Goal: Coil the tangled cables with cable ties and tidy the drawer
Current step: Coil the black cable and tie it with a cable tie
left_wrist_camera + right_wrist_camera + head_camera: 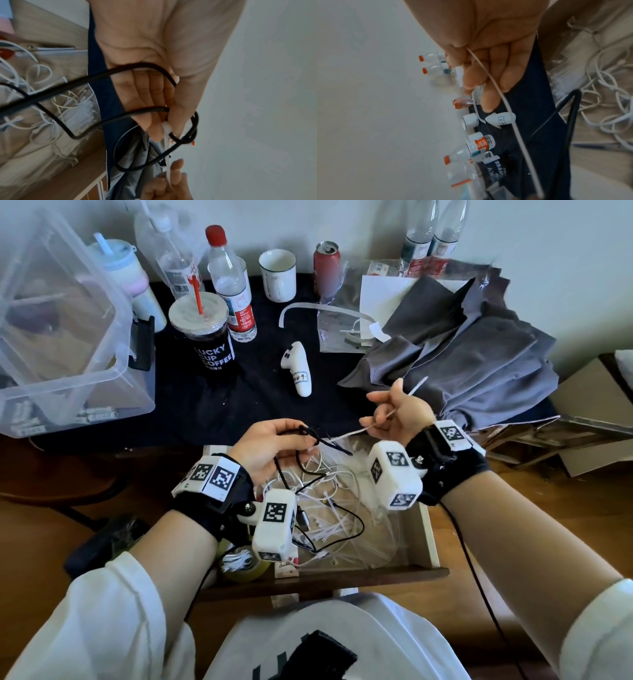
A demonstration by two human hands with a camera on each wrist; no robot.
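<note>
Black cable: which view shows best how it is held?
Left wrist: the black cable loops through the left hand, pinched beside the tie. Head view shows it small in that hand. Right wrist catches only one bend.

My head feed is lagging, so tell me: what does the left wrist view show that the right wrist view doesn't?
Only the left wrist view: the left hand gripping the looped black cable, with the cable tie's head at its fingertips. Only the right wrist view: the right hand curled round the tie's tail, plus bottles and a white cup by the wall. Both: the white cable tie and loose white cables in the drawer.
</note>
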